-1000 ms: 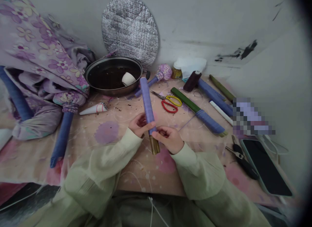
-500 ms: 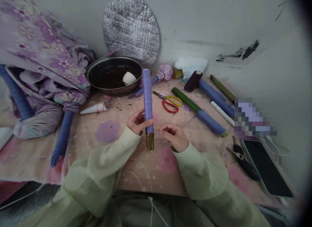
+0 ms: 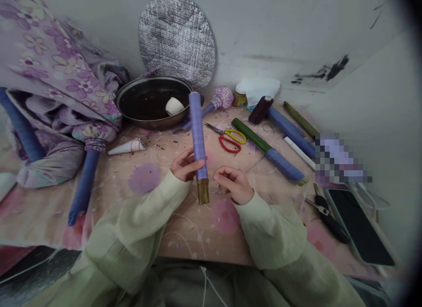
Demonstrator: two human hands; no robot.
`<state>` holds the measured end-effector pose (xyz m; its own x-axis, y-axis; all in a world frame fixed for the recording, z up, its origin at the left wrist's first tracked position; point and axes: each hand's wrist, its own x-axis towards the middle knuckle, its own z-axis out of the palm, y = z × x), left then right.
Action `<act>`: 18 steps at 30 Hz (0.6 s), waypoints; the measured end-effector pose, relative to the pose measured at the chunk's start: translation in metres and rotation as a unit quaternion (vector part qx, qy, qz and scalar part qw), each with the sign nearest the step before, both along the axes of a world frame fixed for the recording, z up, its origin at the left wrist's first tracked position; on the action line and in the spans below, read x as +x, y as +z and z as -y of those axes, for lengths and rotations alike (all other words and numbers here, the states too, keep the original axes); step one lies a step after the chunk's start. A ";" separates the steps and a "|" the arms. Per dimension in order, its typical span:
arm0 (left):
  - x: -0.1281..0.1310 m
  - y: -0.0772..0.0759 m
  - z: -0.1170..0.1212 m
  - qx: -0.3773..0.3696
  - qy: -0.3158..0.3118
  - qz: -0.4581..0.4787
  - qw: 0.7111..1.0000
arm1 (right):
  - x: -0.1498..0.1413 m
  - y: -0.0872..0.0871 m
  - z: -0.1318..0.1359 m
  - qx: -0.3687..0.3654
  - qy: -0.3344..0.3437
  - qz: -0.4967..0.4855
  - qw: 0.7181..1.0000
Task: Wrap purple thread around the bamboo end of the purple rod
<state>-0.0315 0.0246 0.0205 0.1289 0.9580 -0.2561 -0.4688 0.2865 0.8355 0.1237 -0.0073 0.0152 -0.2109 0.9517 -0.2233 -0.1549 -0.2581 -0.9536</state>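
My left hand [image 3: 185, 165] is wrapped round the lower part of a stem bundle wound in purple wrap [image 3: 198, 131]. It stands nearly upright, its top leaning slightly left, and bare brown-green stem ends [image 3: 202, 191] stick out below the wrap. Just to the right, my right hand [image 3: 235, 184] is closed in a pinch, apart from the bundle. Anything between its fingertips is too small to make out. Behind my hands lie scissors [image 3: 231, 137] with one yellow and one red handle. A green stem [image 3: 250, 133], half wound in purple, lies to their right.
A dark pan [image 3: 141, 118] holding a white cup [image 3: 174, 106] stands at the back, before a round silvery mat [image 3: 178, 38]. A dark thread spool [image 3: 260, 110] lies back right. Keys [image 3: 325, 210] and a phone [image 3: 359, 225] are at right; floral cloth bundles [image 3: 95, 133] at left.
The top of the purple-wrapped bundle has tipped a little to the left in my left hand. My right hand has shifted very slightly left, still pinched.
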 end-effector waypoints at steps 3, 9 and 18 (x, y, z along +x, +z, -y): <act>-0.003 0.002 0.001 -0.006 -0.033 0.013 0.999 | -0.001 -0.001 0.001 0.006 0.008 -0.010 1.000; -0.008 0.004 0.003 0.019 -0.121 0.036 0.992 | -0.002 0.001 0.002 0.011 0.038 -0.042 0.998; -0.005 0.014 0.012 0.033 -0.148 0.078 0.985 | 0.000 0.000 0.000 0.024 0.103 -0.105 0.989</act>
